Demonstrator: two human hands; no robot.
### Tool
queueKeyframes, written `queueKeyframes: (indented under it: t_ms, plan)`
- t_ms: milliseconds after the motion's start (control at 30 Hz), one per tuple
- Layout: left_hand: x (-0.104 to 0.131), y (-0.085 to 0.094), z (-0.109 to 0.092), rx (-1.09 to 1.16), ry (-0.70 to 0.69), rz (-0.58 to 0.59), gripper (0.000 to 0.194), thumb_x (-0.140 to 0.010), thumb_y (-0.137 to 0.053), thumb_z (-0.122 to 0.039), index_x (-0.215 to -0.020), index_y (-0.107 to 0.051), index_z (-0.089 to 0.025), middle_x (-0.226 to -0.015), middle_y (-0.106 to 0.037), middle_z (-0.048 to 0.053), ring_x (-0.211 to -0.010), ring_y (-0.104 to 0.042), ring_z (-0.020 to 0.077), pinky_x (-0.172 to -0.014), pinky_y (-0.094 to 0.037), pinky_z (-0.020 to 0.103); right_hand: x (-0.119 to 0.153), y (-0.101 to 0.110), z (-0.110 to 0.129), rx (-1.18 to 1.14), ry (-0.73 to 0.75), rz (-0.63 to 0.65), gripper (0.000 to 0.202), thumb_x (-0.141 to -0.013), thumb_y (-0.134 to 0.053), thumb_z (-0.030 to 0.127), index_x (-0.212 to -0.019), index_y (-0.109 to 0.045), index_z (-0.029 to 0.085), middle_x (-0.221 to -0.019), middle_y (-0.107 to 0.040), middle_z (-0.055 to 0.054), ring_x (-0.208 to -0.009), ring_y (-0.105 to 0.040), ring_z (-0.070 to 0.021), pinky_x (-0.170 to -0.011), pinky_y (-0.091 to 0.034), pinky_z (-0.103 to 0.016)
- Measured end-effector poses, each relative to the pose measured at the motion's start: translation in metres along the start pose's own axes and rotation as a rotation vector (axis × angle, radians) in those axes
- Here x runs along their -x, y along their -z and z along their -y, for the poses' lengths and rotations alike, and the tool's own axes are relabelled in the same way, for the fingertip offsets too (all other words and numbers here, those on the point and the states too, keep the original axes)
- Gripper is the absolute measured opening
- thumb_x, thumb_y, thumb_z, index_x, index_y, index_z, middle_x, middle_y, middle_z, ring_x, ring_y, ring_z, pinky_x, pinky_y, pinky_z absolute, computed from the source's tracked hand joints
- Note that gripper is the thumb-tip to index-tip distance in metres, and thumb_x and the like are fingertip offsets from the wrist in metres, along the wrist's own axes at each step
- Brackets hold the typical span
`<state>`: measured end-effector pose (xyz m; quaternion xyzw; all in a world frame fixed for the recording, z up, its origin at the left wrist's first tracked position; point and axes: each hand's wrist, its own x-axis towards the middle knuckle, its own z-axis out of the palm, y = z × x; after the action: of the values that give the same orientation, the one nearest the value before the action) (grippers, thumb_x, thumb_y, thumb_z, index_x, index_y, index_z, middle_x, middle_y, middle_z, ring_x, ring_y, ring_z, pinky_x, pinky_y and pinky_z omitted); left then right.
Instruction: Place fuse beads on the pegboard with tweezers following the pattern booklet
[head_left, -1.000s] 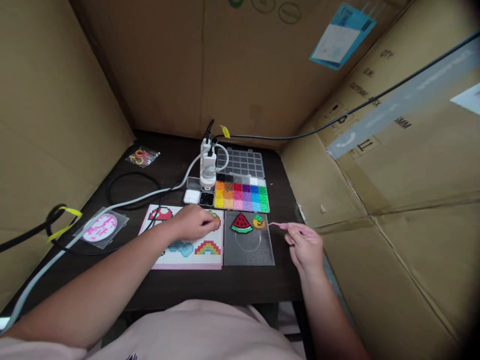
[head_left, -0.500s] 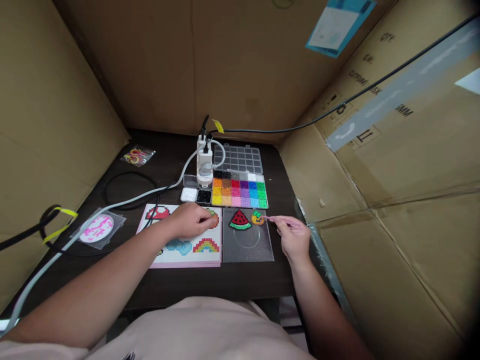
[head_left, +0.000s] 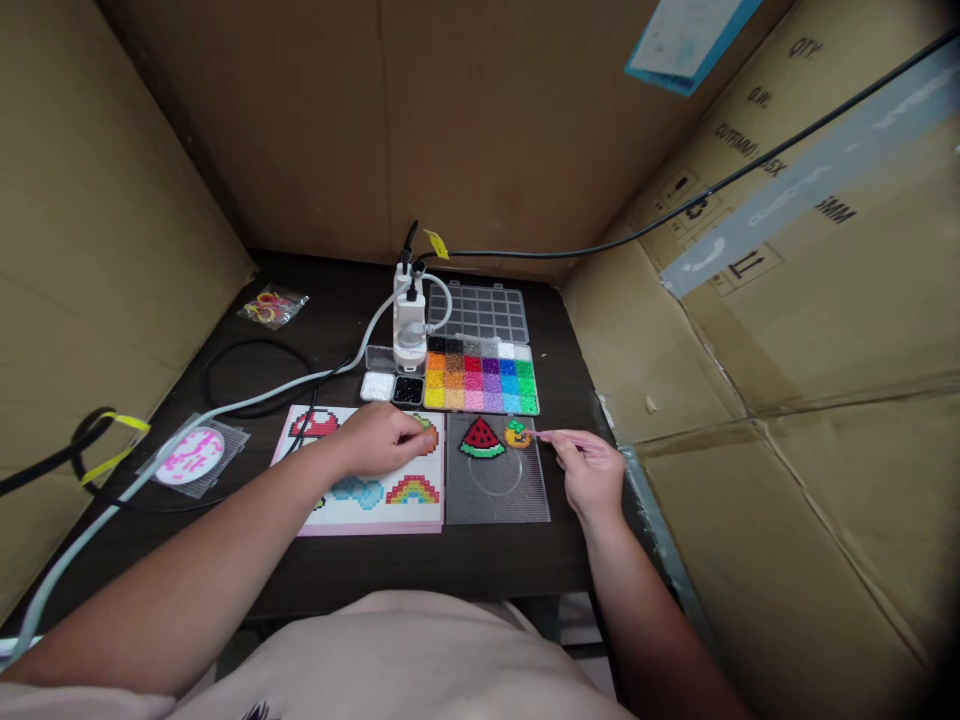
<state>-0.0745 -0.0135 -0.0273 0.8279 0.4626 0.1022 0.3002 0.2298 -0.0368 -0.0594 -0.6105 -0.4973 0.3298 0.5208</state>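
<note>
One second on, my right hand [head_left: 594,480] is pinching pink tweezers [head_left: 553,436], now within reach of the orange beadwork [head_left: 517,437]; my left hand [head_left: 384,440] is lying curled, hold unclear.

Light is soft and dim, the right-hand corners fading black

On the right cardboard wall [head_left: 825,330], "QTY" [head_left: 806,47], "G.W." [head_left: 759,96] and "MM" [head_left: 836,211] are printed, above a two-up-arrows sign [head_left: 748,264]. On the far blue-edged label [head_left: 690,40], the print cannot be read.
</note>
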Motion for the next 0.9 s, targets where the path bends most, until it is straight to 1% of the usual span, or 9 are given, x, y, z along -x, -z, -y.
queueKeyframes:
  t_ms: [233,400,567,800,900]
  plan:
    - [0.0004,0.0002,-0.0004,0.01,0.01,0.007,0.051,-0.09,-0.04,-0.045,-0.051,-0.056,-0.017,-0.047,-0.043,-0.002,-0.046,-0.029,0.0096,-0.053,-0.015,0.028,-0.0003,0.0016,-0.004,-0.035,-0.012,0.011,0.019,-0.074,-0.071,0.033,-0.076,-0.072,0.015,-0.077,-0.074,-0.011,-0.067,-0.068,-0.0189,-0.054,-0.051,-0.028]
    - [0.0004,0.0009,-0.0014,0.024,0.02,0.001,0.05,-0.089,-0.042,-0.045,-0.05,-0.055,-0.017,-0.046,-0.041,-0.002,-0.046,-0.029,0.0095,-0.053,-0.015,0.028,0.0003,0.0025,-0.0057,-0.018,0.006,0.02,0.021,-0.074,-0.07,0.035,-0.078,-0.073,0.014,-0.079,-0.075,-0.011,-0.07,-0.07,-0.0204,-0.056,-0.053,-0.029]
    - [0.0005,0.0016,-0.0021,0.017,0.013,0.001,0.049,-0.089,-0.043,-0.045,-0.051,-0.057,-0.017,-0.046,-0.041,-0.003,-0.046,-0.03,0.0095,-0.053,-0.016,0.028,0.0003,0.002,-0.0044,-0.013,0.001,0.018,0.025,-0.073,-0.07,0.038,-0.078,-0.072,0.014,-0.079,-0.075,-0.012,-0.068,-0.07,-0.0207,-0.052,-0.052,-0.029]
    - [0.0008,0.0007,-0.0006,0.003,0.035,0.01,0.051,-0.09,-0.04,-0.047,-0.052,-0.056,-0.018,-0.047,-0.044,-0.003,-0.047,-0.032,0.0101,-0.053,-0.017,0.027,-0.0001,0.0011,-0.0012,-0.037,-0.018,-0.002,0.024,-0.073,-0.071,0.038,-0.076,-0.072,0.014,-0.078,-0.075,-0.012,-0.061,-0.067,-0.0181,-0.046,-0.045,-0.025]
    - [0.0009,-0.0002,0.0004,0.006,0.031,0.003,0.051,-0.09,-0.039,-0.047,-0.052,-0.056,-0.018,-0.047,-0.044,-0.003,-0.048,-0.033,0.0101,-0.053,-0.018,0.027,0.0002,0.001,-0.0007,-0.097,-0.04,-0.008,0.023,-0.072,-0.072,0.036,-0.076,-0.072,0.014,-0.076,-0.075,-0.011,-0.051,-0.058,-0.0132,-0.042,-0.038,-0.023]
